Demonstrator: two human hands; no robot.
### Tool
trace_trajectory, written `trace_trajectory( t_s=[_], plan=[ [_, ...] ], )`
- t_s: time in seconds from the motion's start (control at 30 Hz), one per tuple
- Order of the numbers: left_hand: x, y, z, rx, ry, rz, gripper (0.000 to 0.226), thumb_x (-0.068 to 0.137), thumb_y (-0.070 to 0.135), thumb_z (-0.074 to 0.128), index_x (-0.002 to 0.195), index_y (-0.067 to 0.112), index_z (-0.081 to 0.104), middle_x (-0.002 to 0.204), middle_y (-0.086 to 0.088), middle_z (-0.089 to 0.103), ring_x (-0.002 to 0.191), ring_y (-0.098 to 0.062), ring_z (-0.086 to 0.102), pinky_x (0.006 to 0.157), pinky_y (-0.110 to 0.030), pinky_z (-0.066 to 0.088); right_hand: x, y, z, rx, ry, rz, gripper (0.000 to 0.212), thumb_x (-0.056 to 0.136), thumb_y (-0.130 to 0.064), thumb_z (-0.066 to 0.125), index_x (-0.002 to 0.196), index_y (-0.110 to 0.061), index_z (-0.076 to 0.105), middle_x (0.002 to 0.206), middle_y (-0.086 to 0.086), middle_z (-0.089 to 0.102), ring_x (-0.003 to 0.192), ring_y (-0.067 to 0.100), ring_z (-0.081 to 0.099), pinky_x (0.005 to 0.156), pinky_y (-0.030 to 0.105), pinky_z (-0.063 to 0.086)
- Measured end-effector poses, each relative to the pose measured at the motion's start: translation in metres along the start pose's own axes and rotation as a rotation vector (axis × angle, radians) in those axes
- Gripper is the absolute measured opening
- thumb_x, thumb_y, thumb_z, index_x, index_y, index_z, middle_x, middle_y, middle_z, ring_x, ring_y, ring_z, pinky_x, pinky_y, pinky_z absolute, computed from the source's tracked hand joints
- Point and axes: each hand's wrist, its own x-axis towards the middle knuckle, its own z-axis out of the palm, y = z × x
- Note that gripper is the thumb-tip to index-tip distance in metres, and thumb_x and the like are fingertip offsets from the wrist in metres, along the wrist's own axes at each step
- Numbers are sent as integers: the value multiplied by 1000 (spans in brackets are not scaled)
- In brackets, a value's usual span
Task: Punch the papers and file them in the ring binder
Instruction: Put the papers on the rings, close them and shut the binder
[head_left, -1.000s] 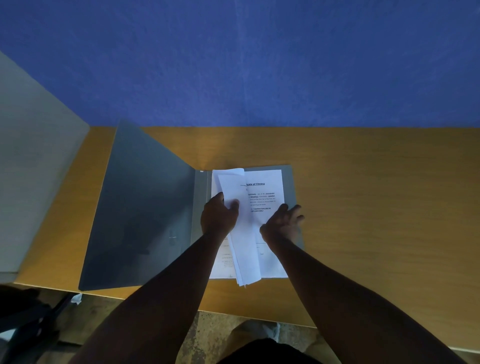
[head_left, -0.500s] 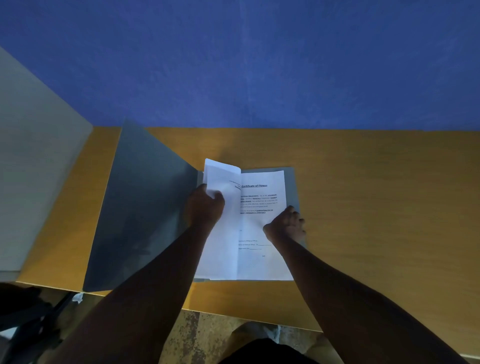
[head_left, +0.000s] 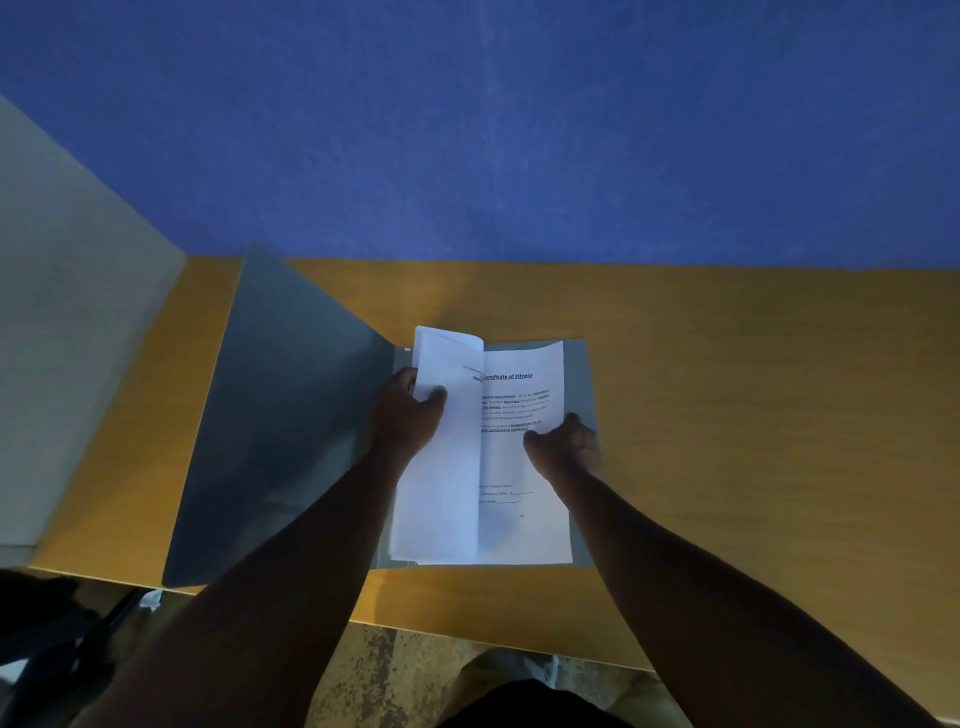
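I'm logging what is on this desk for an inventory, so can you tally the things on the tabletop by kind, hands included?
Binder, grey, lying open: 1
Stack of white papers in the binder (sheets cannot be counted): 1
Hands on the papers: 2, left hand and right hand
Hole punch: 0 in view
Total: 4

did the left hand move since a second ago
Yes. The left hand has shifted left, off the middle of the papers toward the fold of the binder, carrying the upper sheets' edge with it.
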Motion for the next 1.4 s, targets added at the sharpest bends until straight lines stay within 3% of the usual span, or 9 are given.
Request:
trace_trajectory(
  t_s=[0.13, 0.27, 0.4, 0.6, 0.77, 1.03, 1.2, 1.3, 1.4],
  plan=[
    [-4, 4, 8, -121, -49, 8, 30, 84, 23, 71, 111, 15, 62, 95, 3, 68, 84, -16, 66, 69, -25, 50, 3, -5, 4, 100, 13, -45, 47, 89, -53, 52, 107, -11, 62, 113, 8, 67, 105, 31, 63, 86, 33, 50],
    [-6, 4, 13, -117, -118, 47, 26, 86, 31, 71, 109, 19, 65, 98, 5, 69, 88, -14, 66, 77, -30, 54, -2, -13, -2, 260, -27, -155, 61, 92, -65, 40, 69, -11, 56, 71, 3, 60, 77, 25, 60, 69, 28, 41],
    [-6, 1, 16, -93, -115, 50, 22, 89, 36, 65, 105, 21, 67, 96, 3, 69, 90, -18, 66, 74, -30, 51, -11, -23, -5, 558, -253, -156, 61, 93, -65, 40, 83, -12, 70, 76, 1, 73, 55, 17, 66, 50, 22, 47],
    [-11, 5, 16, -168, -87, 32, 36, 101, 46, 48, 81, 20, 64, 72, 5, 61, 74, -16, 58, 66, -28, 40, -15, -25, -1, 552, -326, -245, 56, 94, -61, 41, 94, -14, 71, 88, 0, 76, 60, 18, 71, 50, 21, 48],
    [-10, -1, 16, -114, -85, 85, 33, 94, 39, 62, 113, 11, 68, 107, -3, 72, 96, -22, 67, 84, -36, 55, -14, -18, 1, 524, -341, -280, 49, 95, -58, 45, 99, -16, 71, 94, -3, 76, 62, 14, 72, 51, 14, 47],
    [-6, -4, 14, -95, -20, 70, 37, 93, 30, 64, 127, 17, 57, 122, -4, 67, 101, -23, 66, 90, -43, 57, -6, -16, 13, 315, -274, -386, 33, 89, -53, 58, 96, -22, 69, 98, -6, 73, 88, 13, 70, 85, 30, 56],
    [-8, -2, 14, -181, -42, 97, 48, 91, 36, 65, 136, 28, 49, 111, 5, 69, 95, -16, 69, 84, -38, 58, -4, -13, 11, 340, -218, -363, 27, 88, -49, 62, 97, -24, 67, 98, -7, 71, 87, 14, 70, 78, 27, 55],
    [-12, 2, 17, -268, -93, 97, 57, 92, 45, 62, 143, 32, 40, 100, 17, 68, 77, -9, 73, 76, -41, 61, 0, -11, 8, 417, -190, -297, 23, 89, -49, 60, 87, -27, 66, 89, -7, 73, 80, 15, 71, 77, 33, 58],
    [-15, 9, 17, -226, -116, 120, 59, 94, 53, 57, 144, 28, 39, 96, 12, 73, 67, -7, 73, 72, -35, 62, 2, -7, 0, 446, -128, -259, 28, 92, -48, 55, 80, -25, 64, 78, -6, 70, 74, 17, 68, 66, 32, 56]
  ],
)
